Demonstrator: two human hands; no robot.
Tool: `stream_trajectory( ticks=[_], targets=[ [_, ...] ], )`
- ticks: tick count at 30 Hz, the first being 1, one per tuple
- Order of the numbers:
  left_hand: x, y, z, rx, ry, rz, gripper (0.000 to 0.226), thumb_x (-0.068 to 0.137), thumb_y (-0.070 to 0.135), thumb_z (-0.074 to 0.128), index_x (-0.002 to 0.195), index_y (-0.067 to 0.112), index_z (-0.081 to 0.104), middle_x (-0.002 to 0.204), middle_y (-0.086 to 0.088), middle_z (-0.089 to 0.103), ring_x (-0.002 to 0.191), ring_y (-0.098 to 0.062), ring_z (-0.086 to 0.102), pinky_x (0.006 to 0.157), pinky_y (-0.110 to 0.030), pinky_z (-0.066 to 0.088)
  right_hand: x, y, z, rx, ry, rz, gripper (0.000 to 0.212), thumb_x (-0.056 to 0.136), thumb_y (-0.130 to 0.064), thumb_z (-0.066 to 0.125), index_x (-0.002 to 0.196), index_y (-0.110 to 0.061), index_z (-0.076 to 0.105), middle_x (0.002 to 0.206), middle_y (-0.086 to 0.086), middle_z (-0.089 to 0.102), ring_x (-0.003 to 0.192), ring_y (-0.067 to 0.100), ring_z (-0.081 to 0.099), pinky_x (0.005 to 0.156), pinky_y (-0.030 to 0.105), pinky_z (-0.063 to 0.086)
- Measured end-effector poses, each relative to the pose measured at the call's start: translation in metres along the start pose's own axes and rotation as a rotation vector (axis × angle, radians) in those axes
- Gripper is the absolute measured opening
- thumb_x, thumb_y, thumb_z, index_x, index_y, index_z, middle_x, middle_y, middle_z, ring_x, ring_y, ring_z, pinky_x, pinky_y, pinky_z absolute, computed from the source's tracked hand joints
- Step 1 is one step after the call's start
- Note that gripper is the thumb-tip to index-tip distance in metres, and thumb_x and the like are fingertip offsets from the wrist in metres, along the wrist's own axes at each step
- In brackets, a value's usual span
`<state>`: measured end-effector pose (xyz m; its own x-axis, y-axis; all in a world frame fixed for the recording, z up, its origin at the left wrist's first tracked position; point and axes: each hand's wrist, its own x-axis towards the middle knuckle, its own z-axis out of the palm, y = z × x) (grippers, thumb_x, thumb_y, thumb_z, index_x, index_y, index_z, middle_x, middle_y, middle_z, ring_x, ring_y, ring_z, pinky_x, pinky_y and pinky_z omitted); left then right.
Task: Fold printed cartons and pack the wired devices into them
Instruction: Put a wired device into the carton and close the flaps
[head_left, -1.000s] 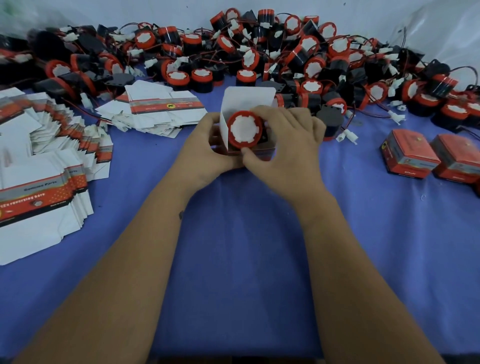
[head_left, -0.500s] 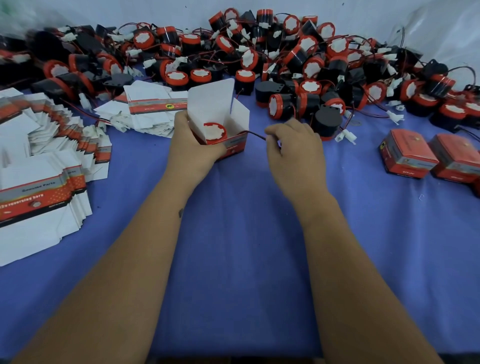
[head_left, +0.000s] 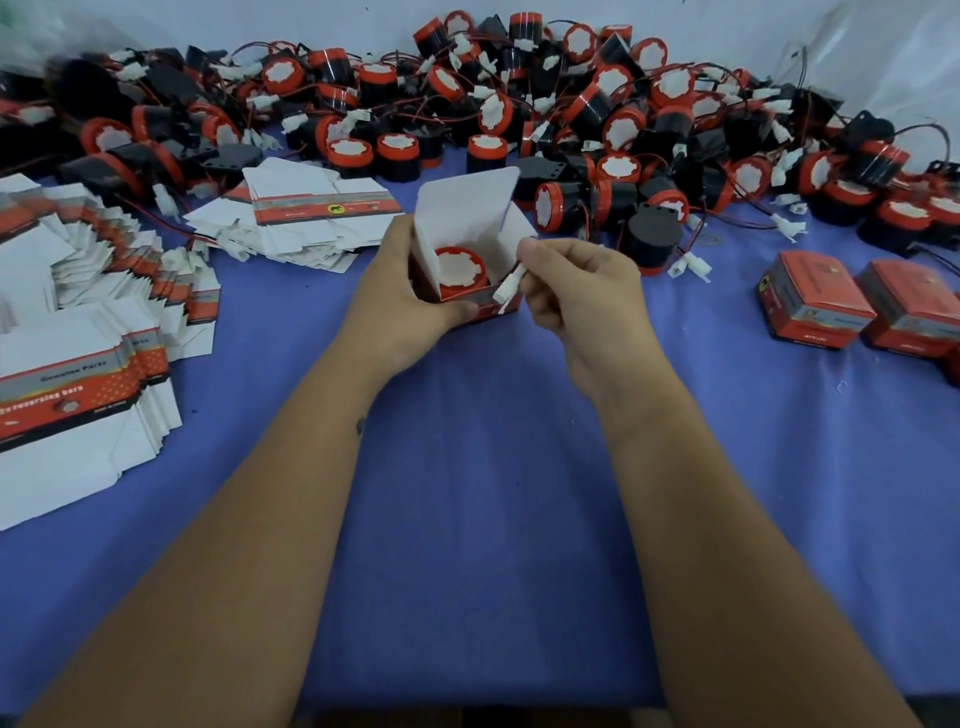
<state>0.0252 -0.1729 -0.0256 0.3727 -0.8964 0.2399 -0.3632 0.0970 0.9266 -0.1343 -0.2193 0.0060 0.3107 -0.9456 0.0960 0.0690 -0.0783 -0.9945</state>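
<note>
At the centre of a blue cloth, our left hand (head_left: 402, 301) wraps its fingers around an open printed carton (head_left: 470, 260), with a red-and-white wired device (head_left: 460, 270) already seated inside, face up. Our right hand (head_left: 576, 296), just at the carton's 3 o'clock, pinches the device's white connector (head_left: 506, 288), which hangs over the near right rim, its long axis running from 1 to 7 o'clock. The connector lies outside the carton, so the right hand, the nearer one, likely tucks it toward 10 o'clock into the opening.

Device (head_left: 460, 266) body hidden by carton (head_left: 470, 218) walls; only red face shows. Wire not traceable. Flat carton stack (head_left: 67, 415) cut by left edge; print blurred.
</note>
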Motion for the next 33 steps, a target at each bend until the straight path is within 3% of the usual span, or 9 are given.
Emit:
stream_trajectory(
  ticks=[4,6,10,16,20,23,26,30,33],
  targets=[
    [0.001,0.001,0.001,0.035,-0.075,0.031,0.064,0.075,0.016,0.085,0.121,0.035,0.044,0.119,0.017,0.061,0.109,0.0,0.059,0.082,-0.011,0.049,0.004,0.006,0.001,-0.096,0.172,-0.112,0.008,0.09,-0.014,0.069,0.083,-0.015,0.072,0.08,-0.004,0.069,0.074,0.003,0.063,0.072,0.018,0.053],
    [0.0,0.002,0.001,0.023,-0.124,0.038,0.064,0.075,0.012,0.084,0.121,0.033,0.045,0.117,0.017,0.062,0.106,0.004,0.06,0.083,-0.009,0.048,0.007,0.008,0.001,-0.122,0.24,-0.151,0.011,0.088,-0.019,0.072,0.079,-0.025,0.071,0.099,-0.001,0.062,0.092,0.007,0.061,0.086,0.019,0.052],
    [-0.002,0.004,0.003,0.0,-0.26,0.034,0.068,0.076,0.008,0.083,0.127,0.035,0.046,0.12,0.015,0.064,0.105,0.004,0.062,0.091,-0.02,0.053,0.01,0.009,0.001,-0.141,0.28,-0.211,0.009,0.086,-0.024,0.075,0.082,-0.031,0.071,0.097,-0.007,0.044,0.093,0.004,0.051,0.079,0.005,0.045],
    [-0.001,0.003,0.001,-0.006,-0.305,0.029,0.069,0.076,0.002,0.081,0.127,0.035,0.047,0.117,0.014,0.066,0.106,0.0,0.063,0.089,-0.02,0.054,0.016,0.016,-0.002,-0.308,0.34,-0.28,0.002,0.087,-0.025,0.073,0.085,-0.025,0.073,0.096,-0.011,0.038,0.104,0.015,0.047,0.091,0.014,0.043],
    [-0.002,0.003,0.004,-0.047,-0.273,-0.01,0.067,0.077,-0.001,0.079,0.13,0.026,0.048,0.12,0.003,0.066,0.111,-0.009,0.064,0.095,-0.031,0.054,0.017,0.023,-0.004,-0.622,0.292,-0.435,0.001,0.085,-0.017,0.074,0.084,-0.016,0.074,0.098,-0.013,0.039,0.103,0.02,0.043,0.09,0.02,0.041],
    [-0.003,0.003,0.005,-0.077,-0.239,-0.031,0.067,0.077,-0.004,0.077,0.13,0.024,0.047,0.119,0.001,0.066,0.107,-0.009,0.065,0.093,-0.029,0.055,0.017,0.025,-0.007,-0.846,0.209,-0.509,0.007,0.082,-0.019,0.074,0.08,-0.012,0.073,0.118,0.003,0.049,0.109,0.021,0.04,0.089,0.024,0.038],
    [0.0,0.004,0.006,-0.091,-0.209,-0.044,0.067,0.075,-0.004,0.076,0.128,0.025,0.048,0.115,0.005,0.067,0.104,-0.008,0.065,0.09,-0.028,0.055,0.015,0.024,-0.009,-0.838,0.107,-0.534,0.011,0.077,-0.016,0.067,0.068,-0.01,0.068,0.123,0.001,0.049,0.111,0.02,0.039,0.088,0.03,0.04],
    [-0.005,0.005,0.005,-0.101,-0.214,-0.057,0.064,0.069,0.01,0.072,0.127,0.023,0.049,0.114,0.004,0.067,0.104,-0.01,0.064,0.089,-0.028,0.055,0.011,0.024,-0.002,-0.747,0.018,-0.507,0.02,0.076,-0.011,0.065,0.059,-0.005,0.057,0.108,-0.002,0.045,0.1,0.015,0.036,0.081,0.008,0.029],
    [0.0,0.014,0.012,-0.178,-0.184,-0.086,0.044,0.092,0.007,0.058,0.134,0.014,0.05,0.122,-0.003,0.065,0.101,-0.003,0.066,0.081,-0.017,0.051,0.007,0.024,-0.001,-0.702,0.0,-0.509,0.026,0.082,-0.015,0.063,0.06,-0.007,0.052,0.106,0.001,0.045,0.098,0.018,0.036,0.079,0.004,0.027]
  ],
)
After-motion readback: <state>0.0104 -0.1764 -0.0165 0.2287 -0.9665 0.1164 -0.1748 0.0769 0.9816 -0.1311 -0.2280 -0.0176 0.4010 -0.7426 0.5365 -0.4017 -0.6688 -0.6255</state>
